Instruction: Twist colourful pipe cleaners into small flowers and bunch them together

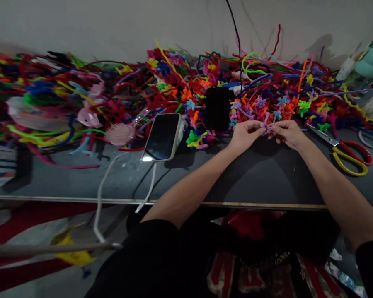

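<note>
Both hands meet above the grey table, pinched on one small purple pipe cleaner (265, 126) bent into loops. My left hand (247, 134) grips it from the left, thumb against fingers. From the other side my right hand (287, 133) pinches it between thumb and forefinger; a thin purple end sticks out past the fingers. Just behind lies a heap of pipe-cleaner flowers (261, 109) in orange, purple and blue. The fingertips partly cover the purple piece, so its full shape is hidden.
Scissors (351, 155) with red and yellow handles lie to the right. A phone (163, 136) with a white cable, a black phone-like object (216, 108) and a pink hairbrush (121, 133) are left. Pipe cleaners (118, 89) pile along the wall. The table's front edge (236, 204) runs below my forearms.
</note>
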### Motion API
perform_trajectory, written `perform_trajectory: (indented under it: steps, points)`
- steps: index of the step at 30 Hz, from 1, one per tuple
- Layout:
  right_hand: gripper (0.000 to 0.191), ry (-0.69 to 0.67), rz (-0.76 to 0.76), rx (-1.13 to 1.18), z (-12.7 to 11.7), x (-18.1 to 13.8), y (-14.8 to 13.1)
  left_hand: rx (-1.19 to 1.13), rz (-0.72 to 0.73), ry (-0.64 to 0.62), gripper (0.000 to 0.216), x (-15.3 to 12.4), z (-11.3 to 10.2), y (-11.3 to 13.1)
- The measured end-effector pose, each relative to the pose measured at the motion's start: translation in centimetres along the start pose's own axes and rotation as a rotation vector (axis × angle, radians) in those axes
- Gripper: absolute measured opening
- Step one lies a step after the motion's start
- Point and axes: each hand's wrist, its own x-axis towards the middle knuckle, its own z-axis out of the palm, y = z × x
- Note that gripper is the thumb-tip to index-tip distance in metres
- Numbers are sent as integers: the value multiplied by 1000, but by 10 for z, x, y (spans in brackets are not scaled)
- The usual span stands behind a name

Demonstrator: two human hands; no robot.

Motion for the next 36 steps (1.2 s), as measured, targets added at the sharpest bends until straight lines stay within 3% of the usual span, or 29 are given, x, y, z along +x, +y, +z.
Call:
perform_trajectory:
  steps: [8, 12, 15, 19, 22, 27, 31, 36]
  points:
    - [37, -58, -75, -85, -3, 0, 4, 52, 31, -27, 19, -2, -2, 6]
    - [36, 4, -182, -225, 2, -3, 7, 65, 23, 0, 18, -3, -3, 6]
    - [41, 90, -308, -334, 6, -5, 9, 68, -7, 31, 18, -3, 0, 6]
    - [58, 104, -399, -342, 8, -4, 11, 81, 6, 93, 25, 0, 3, 5]
    - [48, 154, -457, -401, 9, -3, 11, 198, 57, 124, 18, 2, 0, 4]
    - [19, 145, -683, -702, 14, -7, 10, 429, 123, 77, 8, -1, -4, 7]
    - [20, 245, -597, -636, 16, -6, 14, 505, 171, 142, 11, -2, -3, 10]
    - [25, 231, -511, -580, 16, -5, 17, 594, 253, 119, 16, -2, -3, 9]
